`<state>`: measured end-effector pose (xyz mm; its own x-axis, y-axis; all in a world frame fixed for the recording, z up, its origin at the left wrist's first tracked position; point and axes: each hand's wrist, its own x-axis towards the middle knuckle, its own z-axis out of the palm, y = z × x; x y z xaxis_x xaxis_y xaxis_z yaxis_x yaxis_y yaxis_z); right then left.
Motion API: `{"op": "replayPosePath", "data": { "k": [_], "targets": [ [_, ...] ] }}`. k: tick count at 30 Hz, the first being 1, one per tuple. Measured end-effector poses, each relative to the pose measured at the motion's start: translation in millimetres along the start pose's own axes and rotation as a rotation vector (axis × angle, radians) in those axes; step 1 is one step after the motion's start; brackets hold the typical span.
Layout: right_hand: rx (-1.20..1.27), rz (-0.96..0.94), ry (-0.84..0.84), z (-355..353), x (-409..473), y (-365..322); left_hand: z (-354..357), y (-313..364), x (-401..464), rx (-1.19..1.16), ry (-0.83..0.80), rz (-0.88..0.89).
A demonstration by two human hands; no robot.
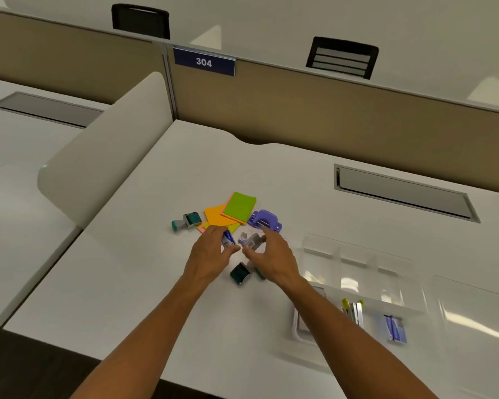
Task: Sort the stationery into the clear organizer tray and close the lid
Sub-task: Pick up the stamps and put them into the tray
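Both hands met over the small stationery at the middle of the white desk.

The left hand pinched a small blue-and-white box between thumb and curled fingers; the right hand curled round a small grey item, blurred beyond naming, just beside the left thumb tip. A dark teal stamp lay below and between the wrists. Beyond the fingertips lay the sticky notes, a purple hole punch and a second stamp. The clear organizer tray sat to the right, apart from both hands, with a yellow-tipped stapler and another blue box in its near compartments.
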<state>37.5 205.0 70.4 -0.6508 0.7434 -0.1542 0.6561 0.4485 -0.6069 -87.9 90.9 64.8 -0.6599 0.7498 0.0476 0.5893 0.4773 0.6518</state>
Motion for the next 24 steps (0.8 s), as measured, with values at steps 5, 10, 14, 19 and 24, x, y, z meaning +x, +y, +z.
{"op": "replayPosePath", "data": {
  "k": [5,10,14,19,24],
  "targets": [
    [-0.022,-0.111,0.011,-45,-26,40,16,42,-5,-0.076,-0.011,0.091],
    [-0.023,-0.099,0.016,-83,-53,87,43,90,-11,-0.157,-0.061,0.078],
    [-0.068,-0.094,0.056,-116,-76,126,65,124,-21,-0.14,-0.151,0.119],
    [-0.052,-0.007,0.178,-156,-105,173,92,159,-37,-0.12,-0.244,0.226],
    [0.003,0.089,0.168,-183,-128,217,122,187,-55,-0.094,-0.335,0.308]
  ]
}}
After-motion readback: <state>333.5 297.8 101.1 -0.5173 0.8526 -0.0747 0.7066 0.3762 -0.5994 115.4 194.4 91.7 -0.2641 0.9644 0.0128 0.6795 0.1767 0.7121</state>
